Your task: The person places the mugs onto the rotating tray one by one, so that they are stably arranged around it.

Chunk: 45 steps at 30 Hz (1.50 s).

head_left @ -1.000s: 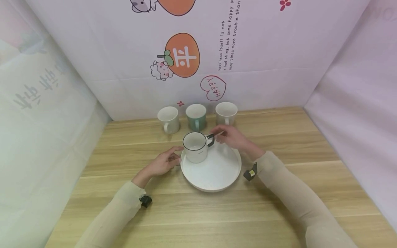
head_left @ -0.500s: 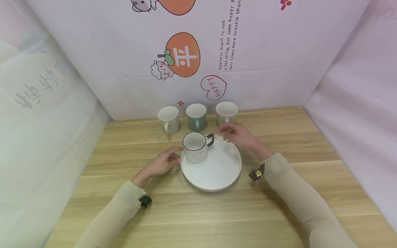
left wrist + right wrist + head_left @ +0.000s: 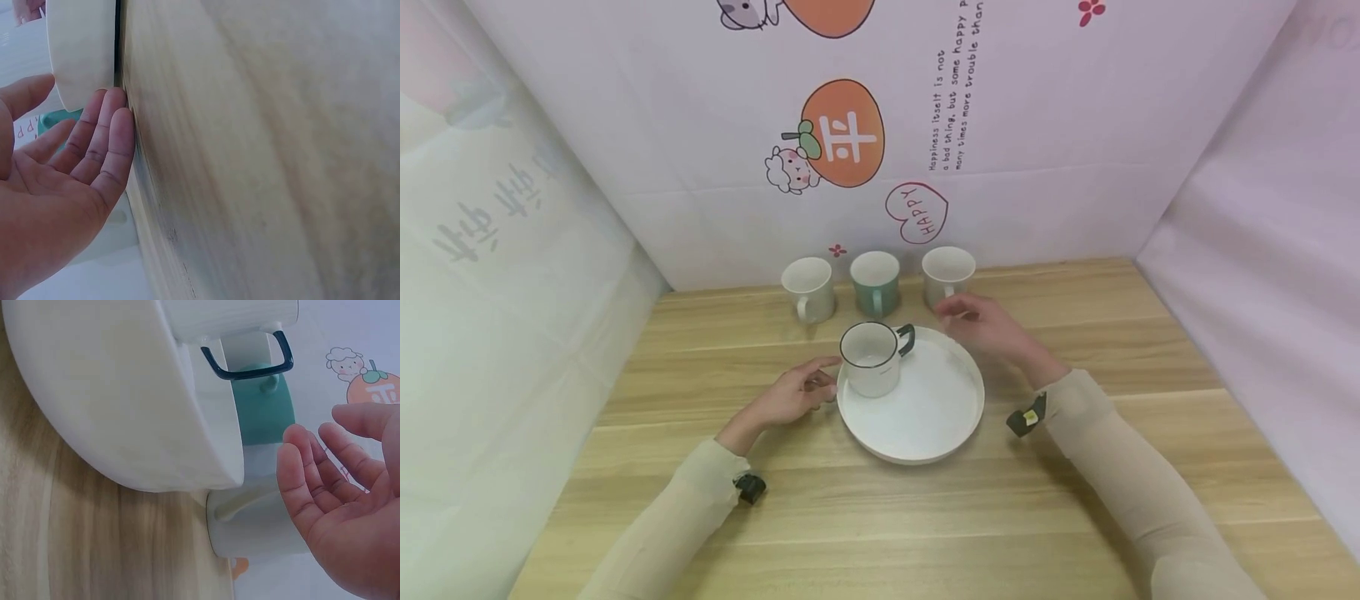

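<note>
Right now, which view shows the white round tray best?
The head view: the tray shows most of its rim and inside, with the black-rimmed mug covering part. The right wrist view shows mainly the tray's outer side, cut off at the top edge; the left wrist view has just a section of its wall.

From here, soft light washes the white tray (image 3: 913,429) evenly; to its right, the right sleeve (image 3: 1135,475) casts shadow.

Smooth mug (image 3: 874,379), smooth tray (image 3: 925,421), wood-grained table (image 3: 865,533)
</note>
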Tool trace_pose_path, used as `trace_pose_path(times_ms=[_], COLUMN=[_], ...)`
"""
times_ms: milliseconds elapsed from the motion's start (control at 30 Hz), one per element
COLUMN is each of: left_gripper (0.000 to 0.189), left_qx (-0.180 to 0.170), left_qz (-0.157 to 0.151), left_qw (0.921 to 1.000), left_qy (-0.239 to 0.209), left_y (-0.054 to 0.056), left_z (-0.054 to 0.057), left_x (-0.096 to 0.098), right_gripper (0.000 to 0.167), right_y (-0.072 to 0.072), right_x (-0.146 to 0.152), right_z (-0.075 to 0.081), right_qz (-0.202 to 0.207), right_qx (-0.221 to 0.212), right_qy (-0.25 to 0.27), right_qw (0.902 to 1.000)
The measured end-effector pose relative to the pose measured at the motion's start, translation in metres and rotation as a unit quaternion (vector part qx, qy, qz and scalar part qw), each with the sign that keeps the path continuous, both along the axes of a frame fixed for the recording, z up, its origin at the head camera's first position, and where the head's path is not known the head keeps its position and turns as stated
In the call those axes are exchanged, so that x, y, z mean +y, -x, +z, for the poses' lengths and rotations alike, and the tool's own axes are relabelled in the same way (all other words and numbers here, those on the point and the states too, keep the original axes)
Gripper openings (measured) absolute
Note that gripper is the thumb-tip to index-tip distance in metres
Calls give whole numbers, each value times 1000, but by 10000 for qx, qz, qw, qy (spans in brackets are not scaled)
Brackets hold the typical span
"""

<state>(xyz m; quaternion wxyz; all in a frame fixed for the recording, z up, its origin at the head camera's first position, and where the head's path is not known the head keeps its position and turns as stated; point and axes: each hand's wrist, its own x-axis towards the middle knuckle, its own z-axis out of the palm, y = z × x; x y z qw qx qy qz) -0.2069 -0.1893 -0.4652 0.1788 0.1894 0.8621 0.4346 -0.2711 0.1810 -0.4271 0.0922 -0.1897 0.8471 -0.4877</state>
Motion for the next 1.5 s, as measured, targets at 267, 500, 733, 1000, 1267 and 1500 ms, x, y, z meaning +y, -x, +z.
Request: trace_pose_path(times_ms=[267,500,733,1000,1267,1500], left_gripper=[51,46,54,55,54,52], left_qx=[-138,-195,-114,-63,-185,-169], left_qz=[-87,-71,-141,-257,-218,-237], left_qw=[9997,9995,9996,9996,9995,9992], left_qy=[-163,-254,-194,-128,-146,-256], left_y=[-2,1,2,-1,-1,-1], left_z=[5,-1,-1,2,1,-1], left_x=[0,-2,-3,-3,-2,-4], right_gripper=[41,38,38,35,34,32], right_y=[2,3,4,6,4,9], right_x=[4,5,6,9,11,11], right_z=[1,0,-2,-4,-1,-2], right_qz=[-194,-358,-403,-567,-717,-722], right_qx=[-151,-222,-213,-182,-159,18], right_qy=[314,520,538,426,417,437], right_qw=[9992,9978,9975,9973,9964,9964])
